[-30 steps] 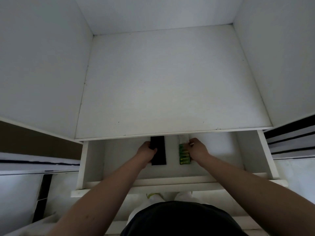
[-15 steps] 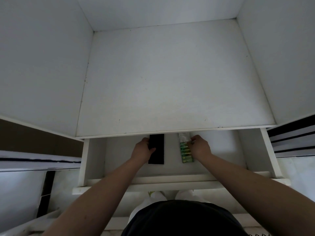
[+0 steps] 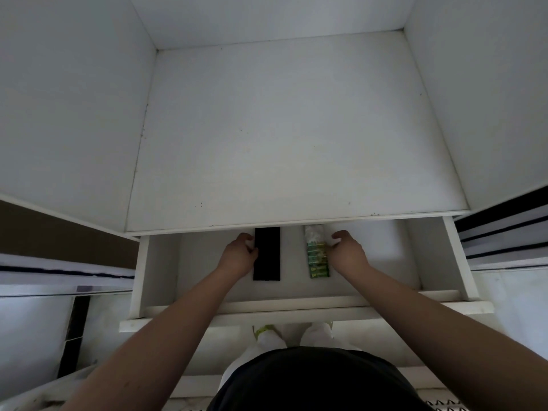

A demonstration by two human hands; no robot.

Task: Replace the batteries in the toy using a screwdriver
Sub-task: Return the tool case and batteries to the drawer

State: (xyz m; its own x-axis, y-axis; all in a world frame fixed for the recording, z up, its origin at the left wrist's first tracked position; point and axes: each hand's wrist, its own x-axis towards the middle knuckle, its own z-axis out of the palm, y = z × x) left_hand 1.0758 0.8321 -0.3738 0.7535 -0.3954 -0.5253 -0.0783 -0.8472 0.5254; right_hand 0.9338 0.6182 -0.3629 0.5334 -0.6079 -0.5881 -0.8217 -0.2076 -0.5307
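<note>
black case point(image 3: 266, 253): one, left hand point(image 3: 239, 256) gripping its edge
battery pack point(image 3: 318, 256): one, green – right hand point(image 3: 347, 253) pinching it
drawer point(image 3: 456, 262): open, desk point(image 3: 290, 143) overhanging its back

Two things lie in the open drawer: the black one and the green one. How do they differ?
The black flat case is plain, matte and wider; the green battery pack is narrower, printed and glossy, with clear wrap at its far end. The left hand touches the case; the right hand touches the pack. Both lie flat, lengthwise, side by side in the drawer.
</note>
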